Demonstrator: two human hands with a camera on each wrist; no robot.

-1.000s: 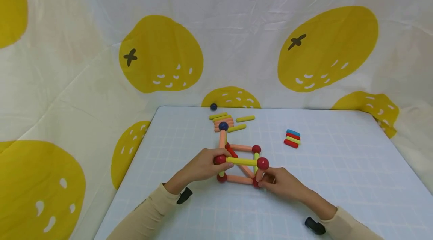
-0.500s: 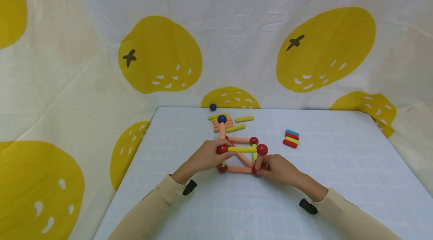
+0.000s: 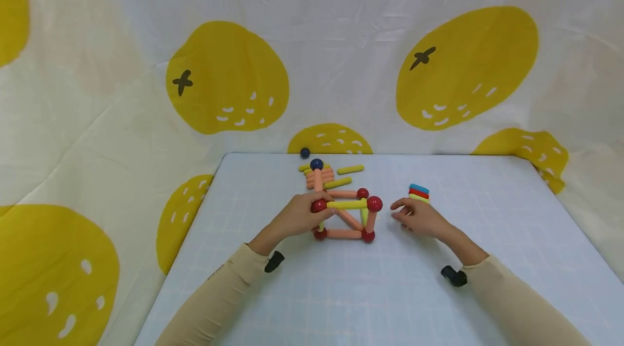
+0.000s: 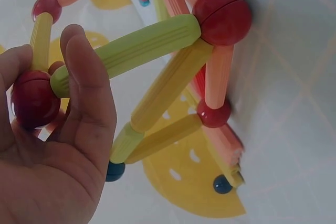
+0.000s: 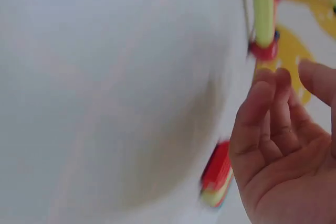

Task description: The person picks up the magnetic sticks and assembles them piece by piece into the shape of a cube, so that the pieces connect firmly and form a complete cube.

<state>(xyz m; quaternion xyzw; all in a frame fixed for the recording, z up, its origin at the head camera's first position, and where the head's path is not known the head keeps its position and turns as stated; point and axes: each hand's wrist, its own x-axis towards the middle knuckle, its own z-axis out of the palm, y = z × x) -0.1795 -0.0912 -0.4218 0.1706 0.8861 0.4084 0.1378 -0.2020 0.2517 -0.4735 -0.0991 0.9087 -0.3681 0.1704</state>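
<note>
A frame of coloured rods and balls [image 3: 343, 234] stands on the table, with red balls at its corners and a dark blue ball [image 3: 317, 164] on top at the back left. My left hand [image 3: 298, 217] grips the red ball [image 4: 35, 99] at its upper front left corner, thumb and fingers around it. From that ball a yellow rod [image 3: 347, 205] runs to another red ball [image 3: 374, 204]. My right hand [image 3: 420, 218] holds nothing, its fingers loosely bent, between the frame and a small row of short rods [image 3: 419, 189]. In the right wrist view that row [image 5: 218, 169] is partly behind the hand.
Behind the frame lie several peach rods [image 3: 320, 178] with yellow rods [image 3: 351, 169] beside them. A loose dark blue ball [image 3: 305, 152] rests near the table's back edge. A cloth printed with yellow fruit [image 3: 229, 78] hangs behind the pale checked table [image 3: 341, 302].
My right hand has let go of the frame's lower front right part and moved right and up, towards the short rods. My left hand keeps its hold on the red ball.
</note>
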